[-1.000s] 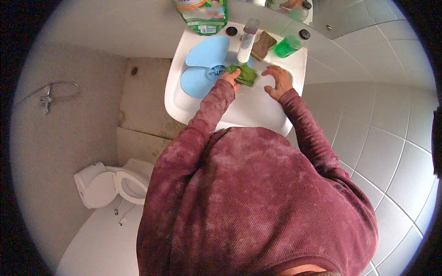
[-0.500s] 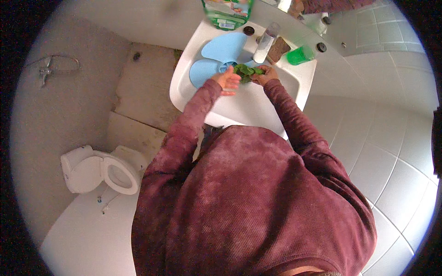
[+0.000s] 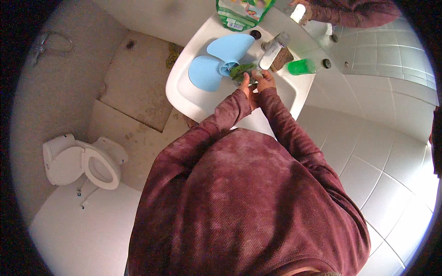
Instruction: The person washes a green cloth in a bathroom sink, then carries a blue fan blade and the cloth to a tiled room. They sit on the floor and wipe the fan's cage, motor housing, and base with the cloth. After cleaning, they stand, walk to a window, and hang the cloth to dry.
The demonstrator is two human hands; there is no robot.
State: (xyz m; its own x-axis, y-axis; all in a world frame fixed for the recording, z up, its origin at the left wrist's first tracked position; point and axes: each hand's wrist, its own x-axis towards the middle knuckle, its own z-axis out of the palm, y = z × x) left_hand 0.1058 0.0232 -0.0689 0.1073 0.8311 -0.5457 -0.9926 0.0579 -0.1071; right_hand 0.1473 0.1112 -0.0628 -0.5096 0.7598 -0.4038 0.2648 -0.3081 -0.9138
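So I'm leaning over my white ceramic sink (image 3: pixel 176 82) with both hands together above the basin, wrists nearly crossing. My right hand (image 3: pixel 265 82) has its fingers closed on a crumpled green cloth (image 3: pixel 241 70). My left hand (image 3: pixel 248 91) is tucked in just below with the thumb up against the cloth; its other fingers are hidden, so can't tell if it's really gripping.

The cloth sits right beside the hub of a light-blue plastic fan propeller (image 3: pixel 205 73), which lies in the left part of the basin. Can't tell if they touch. The pale metal faucet (image 3: pixel 271 56) points down toward my right hand.

Along the back there's a brown rectangular sponge (image 3: pixel 283 60) by the faucet, plus a clear bottle of green liquid (image 3: pixel 300 67) with a dark cap. Further left, a small round black object (image 3: pixel 256 34) sits near a green-and-white plastic pouch (image 3: pixel 240 14).
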